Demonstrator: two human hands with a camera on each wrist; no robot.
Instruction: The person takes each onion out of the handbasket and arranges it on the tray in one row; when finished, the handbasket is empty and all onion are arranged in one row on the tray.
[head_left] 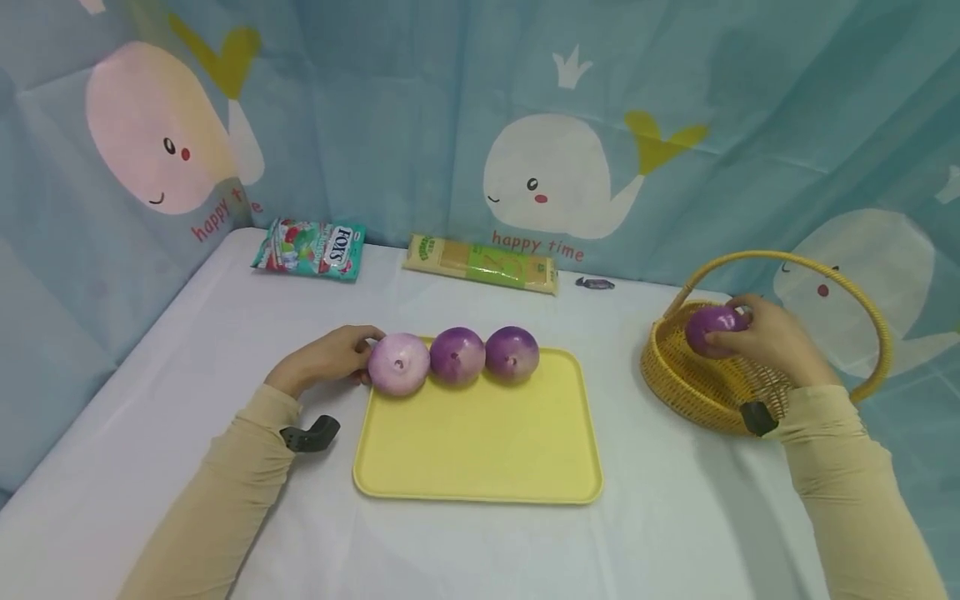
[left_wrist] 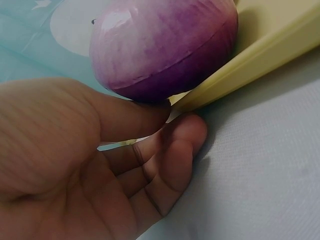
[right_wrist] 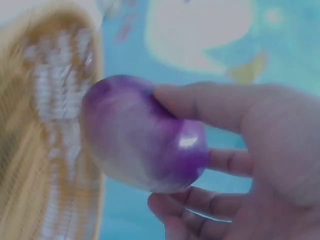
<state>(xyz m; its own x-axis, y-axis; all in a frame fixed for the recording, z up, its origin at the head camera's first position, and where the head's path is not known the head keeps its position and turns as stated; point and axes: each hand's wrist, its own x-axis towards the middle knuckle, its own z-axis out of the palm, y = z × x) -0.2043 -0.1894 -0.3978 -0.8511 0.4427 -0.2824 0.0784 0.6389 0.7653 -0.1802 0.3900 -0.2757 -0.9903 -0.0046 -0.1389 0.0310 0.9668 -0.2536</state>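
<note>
In the head view, my right hand (head_left: 772, 337) grips a purple onion (head_left: 712, 332) above the wicker basket (head_left: 660, 379). The right wrist view shows the thumb and fingers round this shiny onion (right_wrist: 135, 135), with the basket beside it. My left hand (head_left: 330, 358) is at the far left corner of the yellow tray (head_left: 480, 450). Thumb and fingers pinch the tray's rim (left_wrist: 225, 87), close under a pale purple onion (left_wrist: 165, 45). That left onion (head_left: 399, 364), a middle onion (head_left: 457, 357) and a right onion (head_left: 512, 355) sit in a row along the tray's far side.
Along the table's back edge lie a teal candy bag (head_left: 311, 248), a long noodle packet (head_left: 482, 263) and a small dark wrapped candy (head_left: 595, 283). The basket's tall handle (head_left: 787, 257) arches over its opening. A blue whale-print curtain (head_left: 420, 108) hangs behind the white table (head_left: 300, 533).
</note>
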